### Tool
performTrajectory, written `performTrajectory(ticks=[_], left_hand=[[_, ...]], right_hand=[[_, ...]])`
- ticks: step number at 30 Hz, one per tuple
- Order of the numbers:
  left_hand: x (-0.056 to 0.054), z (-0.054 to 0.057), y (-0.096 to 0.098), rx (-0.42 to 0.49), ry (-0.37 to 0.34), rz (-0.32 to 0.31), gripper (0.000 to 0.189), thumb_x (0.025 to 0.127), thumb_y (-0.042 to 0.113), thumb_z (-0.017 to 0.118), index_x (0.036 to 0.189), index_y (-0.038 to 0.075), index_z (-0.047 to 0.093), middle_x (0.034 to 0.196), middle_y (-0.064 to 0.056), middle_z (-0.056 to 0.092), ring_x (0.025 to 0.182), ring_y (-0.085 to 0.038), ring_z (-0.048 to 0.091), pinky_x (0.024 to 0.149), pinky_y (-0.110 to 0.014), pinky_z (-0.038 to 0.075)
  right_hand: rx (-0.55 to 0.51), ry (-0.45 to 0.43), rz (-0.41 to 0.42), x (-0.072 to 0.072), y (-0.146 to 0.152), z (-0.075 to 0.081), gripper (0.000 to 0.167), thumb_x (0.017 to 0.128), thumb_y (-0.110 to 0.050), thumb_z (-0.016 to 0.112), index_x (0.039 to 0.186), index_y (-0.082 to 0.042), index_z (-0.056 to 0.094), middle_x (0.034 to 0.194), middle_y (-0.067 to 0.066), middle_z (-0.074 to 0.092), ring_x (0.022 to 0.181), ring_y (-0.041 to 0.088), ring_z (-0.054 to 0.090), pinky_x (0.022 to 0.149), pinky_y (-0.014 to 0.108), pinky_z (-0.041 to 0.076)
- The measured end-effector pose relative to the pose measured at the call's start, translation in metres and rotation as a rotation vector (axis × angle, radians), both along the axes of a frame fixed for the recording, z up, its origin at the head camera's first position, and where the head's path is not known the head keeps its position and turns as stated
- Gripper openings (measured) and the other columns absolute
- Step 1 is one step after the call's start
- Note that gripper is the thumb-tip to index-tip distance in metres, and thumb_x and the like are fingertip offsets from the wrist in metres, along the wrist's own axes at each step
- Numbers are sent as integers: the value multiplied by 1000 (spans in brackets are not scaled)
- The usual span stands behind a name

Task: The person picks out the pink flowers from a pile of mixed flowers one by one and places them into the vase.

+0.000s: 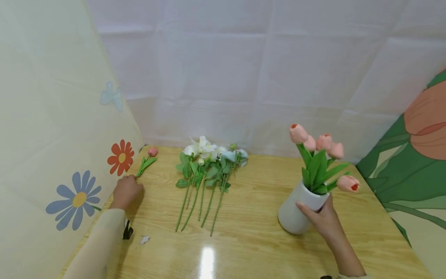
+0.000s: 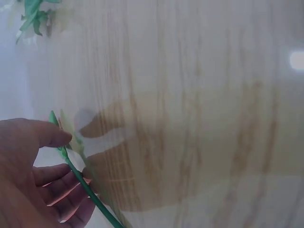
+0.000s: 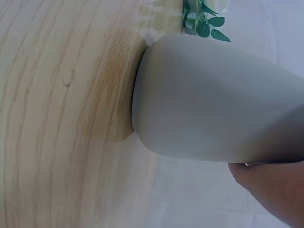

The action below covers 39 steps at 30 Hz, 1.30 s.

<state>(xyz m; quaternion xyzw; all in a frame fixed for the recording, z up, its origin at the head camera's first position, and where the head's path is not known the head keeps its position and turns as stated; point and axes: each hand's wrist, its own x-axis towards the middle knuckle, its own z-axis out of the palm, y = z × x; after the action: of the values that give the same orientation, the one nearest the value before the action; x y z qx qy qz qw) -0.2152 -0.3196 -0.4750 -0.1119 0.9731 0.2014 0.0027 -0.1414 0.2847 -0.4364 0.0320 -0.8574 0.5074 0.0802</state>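
At the left edge of the table, my left hand (image 1: 128,190) is at the stem of a single pink tulip (image 1: 152,151), whose bloom points to the back wall. In the left wrist view the thumb and curled fingers (image 2: 57,178) hold the green stem (image 2: 92,195) close to the tabletop. On the right side, my right hand (image 1: 325,221) grips a white vase (image 1: 296,211) just below its rim, thumb across the front. The vase leans a little. Several pink tulips (image 1: 324,142) with green leaves stand in it. The right wrist view shows the vase's lower body (image 3: 204,99) up close.
Several white and pale blue flowers (image 1: 203,149) with long green stems lie at the back middle of the wooden table (image 1: 251,232). A small whitish scrap (image 1: 144,240) lies near the left forearm. Printed cloth walls (image 1: 216,69) enclose the table's back and sides.
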Motion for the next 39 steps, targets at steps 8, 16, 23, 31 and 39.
performTrajectory(ticks=[8, 16, 23, 31, 39], left_hand=[[-3, -1, -1, -50, 13, -14, 30, 98, 4, 42, 108, -19, 59, 103, -35, 54, 100, -53, 53, 86, -63, 49], [-1, 0, -1, -99, 39, -32, 22, 97, -3, 43, 97, -18, 60, 95, -35, 57, 94, -53, 57, 84, -62, 50], [-3, 1, -2, -75, 22, -26, 21, 94, -1, 48, 85, -14, 63, 82, -29, 62, 78, -46, 64, 70, -56, 54], [-6, 0, -7, -31, -37, -7, 23, 96, 3, 46, 83, -10, 61, 77, -22, 64, 68, -32, 60, 61, -45, 51], [-5, 5, -6, -4, -20, 17, 25, 92, 0, 44, 73, -5, 58, 68, -16, 57, 61, -28, 52, 54, -36, 44]], right_hand=[[-7, 14, 6, 0, 0, 0, 91, 96, -14, 71, 159, -17, 5, 135, 5, 41, 107, -3, 48, 82, 11, 44], [-3, 18, -2, 0, -1, -1, 91, 95, -15, 72, 159, -15, 6, 136, 6, 42, 107, -4, 48, 82, 11, 44], [-4, 29, -4, 2, -2, 1, 90, 95, -14, 72, 158, -13, 7, 135, 8, 43, 106, -5, 48, 82, 10, 44], [-1, 37, -8, 2, -3, 1, 90, 94, -13, 73, 158, -12, 9, 134, 9, 44, 104, -5, 49, 81, 11, 45], [1, 13, -15, 2, -2, 1, 92, 95, -15, 73, 158, -11, 6, 137, 12, 43, 104, -6, 48, 81, 11, 44]])
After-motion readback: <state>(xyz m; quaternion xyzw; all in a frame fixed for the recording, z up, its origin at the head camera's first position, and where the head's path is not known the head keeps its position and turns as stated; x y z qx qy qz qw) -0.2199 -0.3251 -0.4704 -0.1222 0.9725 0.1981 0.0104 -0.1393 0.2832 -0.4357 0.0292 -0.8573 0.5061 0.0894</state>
